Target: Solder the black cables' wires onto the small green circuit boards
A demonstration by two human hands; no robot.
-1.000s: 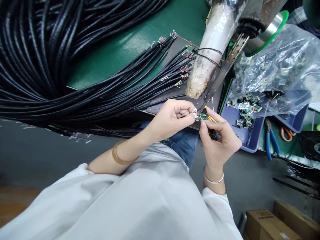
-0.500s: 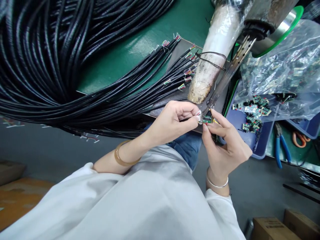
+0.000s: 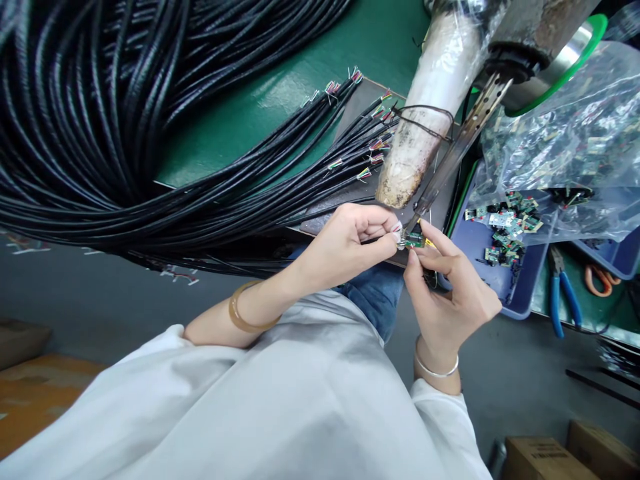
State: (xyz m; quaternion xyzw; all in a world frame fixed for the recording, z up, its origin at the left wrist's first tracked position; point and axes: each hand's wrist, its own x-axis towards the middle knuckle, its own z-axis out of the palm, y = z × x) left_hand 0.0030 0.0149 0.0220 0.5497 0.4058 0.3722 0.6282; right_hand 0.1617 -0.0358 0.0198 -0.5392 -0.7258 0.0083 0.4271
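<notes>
My right hand [image 3: 447,280] pinches a small green circuit board [image 3: 414,240] between thumb and fingers. Against the board's left end, my left hand [image 3: 363,233] is closed on the thin wires of a cable, whose wire ends show only in part at the fingertips. The soldering iron [image 3: 443,170] slants down from the upper right, and its tip is at the board's upper left, by the wires. Just above my left fingers ends a white, scorched, plastic-wrapped tube [image 3: 420,120]. Whether the tip touches a joint is too small to tell.
Bundled black cables [image 3: 240,187] with stripped coloured ends spread across the left of the green bench [image 3: 240,107]. At right a blue tray [image 3: 523,287] holds several circuit boards [image 3: 510,227] under a clear bag [image 3: 575,140]. Blue-handled pliers [image 3: 565,293] and orange-handled scissors [image 3: 600,279] lie beyond.
The board in my right hand has turned slightly and shifted a little under the iron tip. My right hand has moved slightly left; both hands keep their grip.
</notes>
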